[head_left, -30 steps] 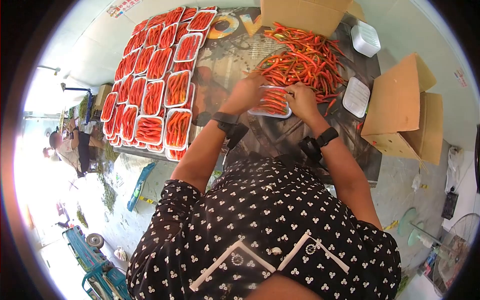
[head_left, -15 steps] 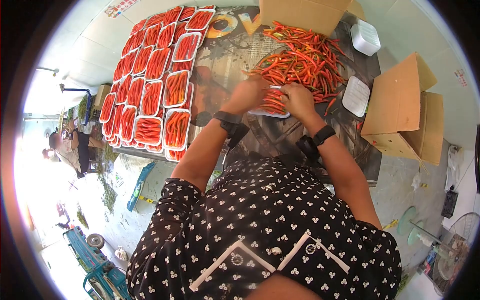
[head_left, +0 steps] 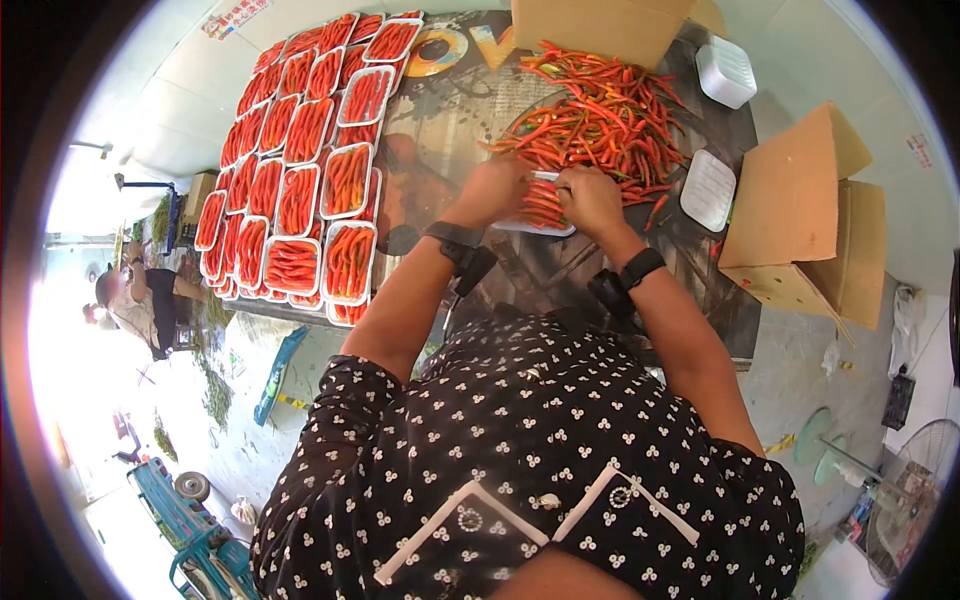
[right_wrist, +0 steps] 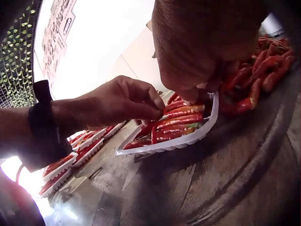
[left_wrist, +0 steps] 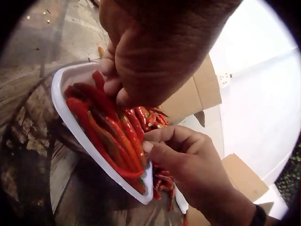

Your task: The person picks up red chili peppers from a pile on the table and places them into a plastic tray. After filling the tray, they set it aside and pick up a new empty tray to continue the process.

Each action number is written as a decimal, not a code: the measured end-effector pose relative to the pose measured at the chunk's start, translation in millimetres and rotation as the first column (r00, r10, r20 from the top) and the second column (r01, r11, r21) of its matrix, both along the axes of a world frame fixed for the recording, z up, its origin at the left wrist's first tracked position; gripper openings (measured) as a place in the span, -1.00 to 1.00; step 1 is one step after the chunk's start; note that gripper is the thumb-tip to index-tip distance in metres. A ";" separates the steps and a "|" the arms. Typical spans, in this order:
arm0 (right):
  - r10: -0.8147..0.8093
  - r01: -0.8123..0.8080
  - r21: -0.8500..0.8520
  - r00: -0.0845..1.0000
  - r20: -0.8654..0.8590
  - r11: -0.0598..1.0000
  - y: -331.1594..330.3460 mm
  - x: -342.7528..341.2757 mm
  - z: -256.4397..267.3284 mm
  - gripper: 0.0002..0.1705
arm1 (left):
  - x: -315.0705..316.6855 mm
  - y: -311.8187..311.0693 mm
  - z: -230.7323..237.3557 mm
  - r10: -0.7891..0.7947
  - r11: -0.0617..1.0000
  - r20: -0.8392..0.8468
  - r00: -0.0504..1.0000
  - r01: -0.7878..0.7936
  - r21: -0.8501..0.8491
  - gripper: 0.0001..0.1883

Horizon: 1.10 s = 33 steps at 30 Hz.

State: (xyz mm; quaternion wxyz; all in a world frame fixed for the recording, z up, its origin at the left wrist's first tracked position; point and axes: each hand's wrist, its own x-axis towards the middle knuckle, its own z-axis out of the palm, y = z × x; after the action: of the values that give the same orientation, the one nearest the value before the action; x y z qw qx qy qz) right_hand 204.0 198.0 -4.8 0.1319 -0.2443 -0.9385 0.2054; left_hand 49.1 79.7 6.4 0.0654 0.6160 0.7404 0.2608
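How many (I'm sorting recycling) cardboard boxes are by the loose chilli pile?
2: one box behind the chilli pile, one open box to its right, past the white tray. Others may be hidden.

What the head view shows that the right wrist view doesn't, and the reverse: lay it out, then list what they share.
Only the head view: the fan and teal cart.
Only the right wrist view: the leafy mesh panel.
Both: the left hand, the right hand, the white tray between them with chilies, the loose pile and filled trays.
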 end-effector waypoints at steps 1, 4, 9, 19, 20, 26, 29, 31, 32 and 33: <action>-0.003 0.003 0.004 1.000 -0.002 1.000 0.6 1.9 4.2 -0.89 | -2.4 -0.5 -1.2 -0.010 0.999 -0.008 1.000 0.009 -0.041 -0.74; 0.008 -0.008 0.013 0.999 -0.048 1.000 1.3 15.4 17.1 -0.89 | -0.4 -1.7 1.5 -0.007 0.999 0.032 0.999 0.008 -0.033 -0.81; -0.312 0.313 -0.032 0.920 -0.237 0.949 32.4 74.8 11.5 -0.75 | -4.8 -10.7 0.7 0.010 1.000 0.069 0.998 -0.010 -0.012 -0.70; -0.475 0.475 0.006 0.880 0.017 0.880 41.3 105.6 -4.4 -0.76 | 11.5 -22.4 29.9 -0.017 1.000 0.083 0.996 0.016 0.017 -0.84; -0.472 0.472 0.006 0.881 0.013 0.882 41.2 104.8 -5.2 -0.76 | 11.0 -22.8 31.7 -0.014 1.000 0.078 0.997 0.013 0.006 -0.84; -0.229 0.199 -0.131 0.933 -0.279 0.971 14.0 73.3 28.0 -0.77 | 21.2 -23.2 42.4 -0.103 0.980 0.154 0.983 0.073 0.188 -0.84; 0.018 -0.055 -0.097 0.939 -0.345 0.994 -3.6 44.2 38.1 -0.85 | 27.6 -22.3 44.8 -0.147 0.978 0.198 0.969 0.113 0.175 -0.79; 0.098 -0.132 -0.126 0.964 -0.246 0.983 -13.9 27.2 42.0 -0.85 | 29.6 -23.8 46.7 -0.143 0.980 0.175 0.974 0.115 0.161 -0.78; 0.098 -0.133 -0.127 0.964 -0.248 0.983 -18.6 21.3 45.0 -0.85 | 29.3 -24.3 47.1 -0.139 0.982 0.156 0.978 0.116 0.149 -0.77; 0.119 -0.165 -0.169 0.959 -0.257 0.972 -23.2 16.5 50.7 -0.85 | 27.3 -25.5 45.8 -0.138 0.983 0.155 0.978 0.115 0.146 -0.77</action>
State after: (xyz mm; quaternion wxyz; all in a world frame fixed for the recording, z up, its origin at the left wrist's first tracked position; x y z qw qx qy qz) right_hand 220.5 174.8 45.9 0.2080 -0.1602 -0.9064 0.3310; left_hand 76.5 54.3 52.1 0.1005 0.6414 0.6723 0.3557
